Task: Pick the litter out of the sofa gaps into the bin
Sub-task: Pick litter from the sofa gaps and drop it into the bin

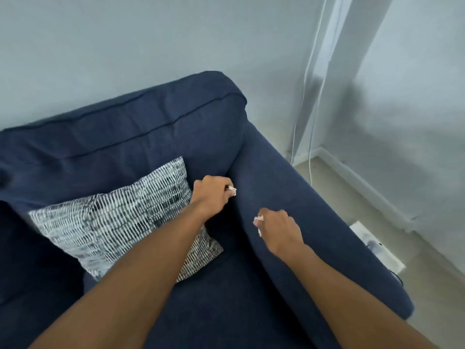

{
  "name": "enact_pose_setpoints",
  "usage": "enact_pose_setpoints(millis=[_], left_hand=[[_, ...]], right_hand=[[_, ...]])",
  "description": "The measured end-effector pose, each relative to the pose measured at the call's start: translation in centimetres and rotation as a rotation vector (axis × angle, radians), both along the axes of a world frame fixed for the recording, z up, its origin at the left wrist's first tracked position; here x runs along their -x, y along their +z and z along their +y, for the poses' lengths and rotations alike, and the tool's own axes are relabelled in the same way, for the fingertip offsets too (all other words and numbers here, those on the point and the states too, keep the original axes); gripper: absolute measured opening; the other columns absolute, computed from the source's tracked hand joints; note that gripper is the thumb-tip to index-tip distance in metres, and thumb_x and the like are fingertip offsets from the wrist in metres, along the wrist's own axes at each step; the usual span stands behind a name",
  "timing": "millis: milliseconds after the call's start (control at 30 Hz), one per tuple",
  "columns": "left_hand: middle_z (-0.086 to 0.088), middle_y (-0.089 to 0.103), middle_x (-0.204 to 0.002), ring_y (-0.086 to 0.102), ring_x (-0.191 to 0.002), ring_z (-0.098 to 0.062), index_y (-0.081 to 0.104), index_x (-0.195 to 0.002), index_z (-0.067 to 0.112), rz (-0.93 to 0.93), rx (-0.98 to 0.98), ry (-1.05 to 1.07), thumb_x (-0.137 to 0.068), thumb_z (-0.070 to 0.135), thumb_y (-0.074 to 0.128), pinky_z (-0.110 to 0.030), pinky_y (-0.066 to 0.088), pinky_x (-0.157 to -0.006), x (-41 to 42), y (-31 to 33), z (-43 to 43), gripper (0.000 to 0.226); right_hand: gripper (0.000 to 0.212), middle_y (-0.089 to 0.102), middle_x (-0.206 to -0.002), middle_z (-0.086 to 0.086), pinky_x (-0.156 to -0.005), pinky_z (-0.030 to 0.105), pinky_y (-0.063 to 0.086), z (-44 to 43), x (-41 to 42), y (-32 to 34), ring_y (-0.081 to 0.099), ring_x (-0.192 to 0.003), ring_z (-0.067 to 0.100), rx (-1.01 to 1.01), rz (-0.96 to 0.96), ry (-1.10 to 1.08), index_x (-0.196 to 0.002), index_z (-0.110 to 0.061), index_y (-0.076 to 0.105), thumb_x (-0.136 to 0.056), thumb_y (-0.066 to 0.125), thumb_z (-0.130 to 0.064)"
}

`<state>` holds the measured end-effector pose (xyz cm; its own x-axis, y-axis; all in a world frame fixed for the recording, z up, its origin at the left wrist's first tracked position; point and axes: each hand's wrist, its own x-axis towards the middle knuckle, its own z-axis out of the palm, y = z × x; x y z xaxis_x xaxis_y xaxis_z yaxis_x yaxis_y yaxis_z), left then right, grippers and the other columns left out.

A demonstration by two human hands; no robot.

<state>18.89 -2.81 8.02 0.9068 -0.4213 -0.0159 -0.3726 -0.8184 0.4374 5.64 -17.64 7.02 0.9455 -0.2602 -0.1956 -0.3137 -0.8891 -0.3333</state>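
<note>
Your left hand [212, 193] is at the gap [232, 197] between the seat cushion and the armrest [297, 197] of the navy sofa [125, 129], its grip clenched on a small pale scrap of litter [232, 190] that shows at the fingertips. Your right hand [279, 230] rests on the armrest just beside that gap, its grip also pinched on a pale scrap [258, 219]; what either scrap is made of is too small to tell. A patterned cushion [108, 222] lies on the seat under your left forearm.

You look to be in the picking step, with litter held in both hands and nothing binned yet. No bin is in view. A white object [377, 244] sits on the floor beyond the armrest, but I cannot tell what it is.

The next move calls for keeping both pinches firm while you lift clear of the sofa, then turning to find the bin before you let go. Afterwards, check deeper along the gap, since the dark fabric hides what remains.
</note>
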Motion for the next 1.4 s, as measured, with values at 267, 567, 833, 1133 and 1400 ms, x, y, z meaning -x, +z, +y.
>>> enact_pose_setpoints(millis=[267, 567, 833, 1133, 1400], left_hand=[[0.016, 0.067, -0.083, 0.063, -0.096, -0.012, 0.074, -0.093, 0.034, 0.016, 0.031, -0.135, -0.088, 0.047, 0.066, -0.035, 0.032, -0.092, 5.3, 8.9, -3.7, 0.016], [0.018, 0.072, -0.084, 0.064, -0.089, -0.004, 0.075, -0.086, 0.036, 0.091, 0.057, -0.332, -0.085, 0.046, 0.069, -0.041, 0.046, -0.098, 12.7, 12.2, -12.3, 0.011], [0.014, 0.075, -0.088, 0.068, -0.088, -0.006, 0.077, -0.092, 0.030, 0.169, 0.078, -0.474, -0.088, 0.040, 0.070, -0.040, 0.051, -0.095, 19.6, 11.5, -21.1, 0.013], [0.002, 0.074, -0.089, 0.067, -0.086, -0.018, 0.075, -0.103, 0.021, 0.224, -0.032, -0.655, -0.092, 0.034, 0.068, -0.028, 0.042, -0.072, 28.7, 5.9, -30.5, 0.019], [0.012, 0.075, -0.093, 0.067, -0.095, -0.012, 0.077, -0.097, 0.030, 0.293, -0.107, -0.714, -0.085, 0.044, 0.073, -0.040, 0.050, -0.092, 34.7, -2.1, -33.9, 0.019]], right_hand=[[0.019, 0.065, -0.084, 0.008, -0.064, 0.038, 0.051, -7.1, 5.0, 10.1, 0.062, -0.073, 0.028, -0.123, -0.035, -0.087, -0.084, -0.009, 0.069, -0.090, 0.058, -0.022], [0.013, 0.070, -0.085, 0.013, -0.067, 0.035, 0.049, -16.8, 14.0, 15.4, 0.065, -0.077, 0.029, -0.134, -0.124, -0.206, -0.088, -0.001, 0.070, -0.085, 0.065, -0.013], [0.015, 0.072, -0.085, 0.013, -0.051, 0.021, 0.037, -24.4, 23.7, 15.9, 0.058, -0.066, 0.019, -0.069, -0.076, -0.290, -0.094, -0.006, 0.074, -0.089, 0.070, -0.019], [0.023, 0.073, -0.095, 0.016, -0.072, 0.029, 0.046, -30.6, 34.3, 10.1, 0.068, -0.090, 0.029, -0.067, 0.005, -0.392, -0.100, -0.003, 0.074, -0.087, 0.072, -0.022], [0.012, 0.057, -0.070, 0.005, -0.057, 0.022, 0.037, -32.4, 40.1, 1.5, 0.056, -0.064, 0.019, -0.191, 0.076, -0.487, -0.080, -0.014, 0.065, -0.086, 0.074, -0.018]])
